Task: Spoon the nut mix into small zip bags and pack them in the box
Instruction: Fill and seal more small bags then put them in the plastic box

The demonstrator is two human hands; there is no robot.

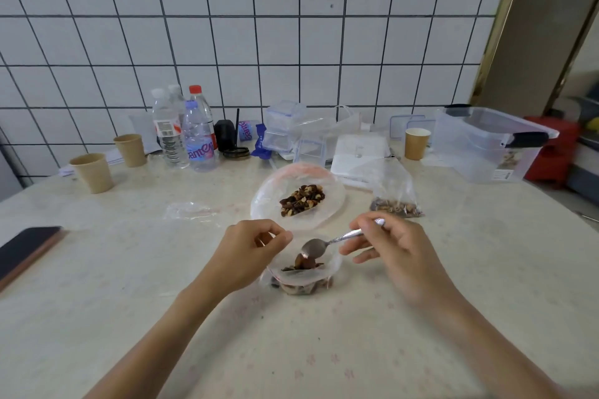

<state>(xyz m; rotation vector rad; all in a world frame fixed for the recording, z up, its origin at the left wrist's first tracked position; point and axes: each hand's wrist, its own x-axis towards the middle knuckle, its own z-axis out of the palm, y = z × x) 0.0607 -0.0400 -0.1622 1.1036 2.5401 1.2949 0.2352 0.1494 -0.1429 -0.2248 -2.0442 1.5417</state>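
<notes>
Right hand (pixel 393 246) gripping the spoon (pixel 327 242) is tipping nuts into the small zip bag (pixel 303 275); left hand (pixel 251 253), at nine o'clock, is pinching its rim, risking spillage if it slips.

1. We note a pale marbled table (pixel 97 317).
2. On it: three paper cups (pixel 92 172), four water bottles (pixel 197 136), clear lidded containers (pixel 283 131), a large clear storage box (pixel 486 142).
3. Also a dark phone (pixel 27 248), left edge, and an open bag of nut mix (pixel 299 199), centre.

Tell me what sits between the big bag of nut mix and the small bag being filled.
In the head view, only the left hand pinching the small bag's rim and the spoon bowl; the big bag lies just behind.
</notes>
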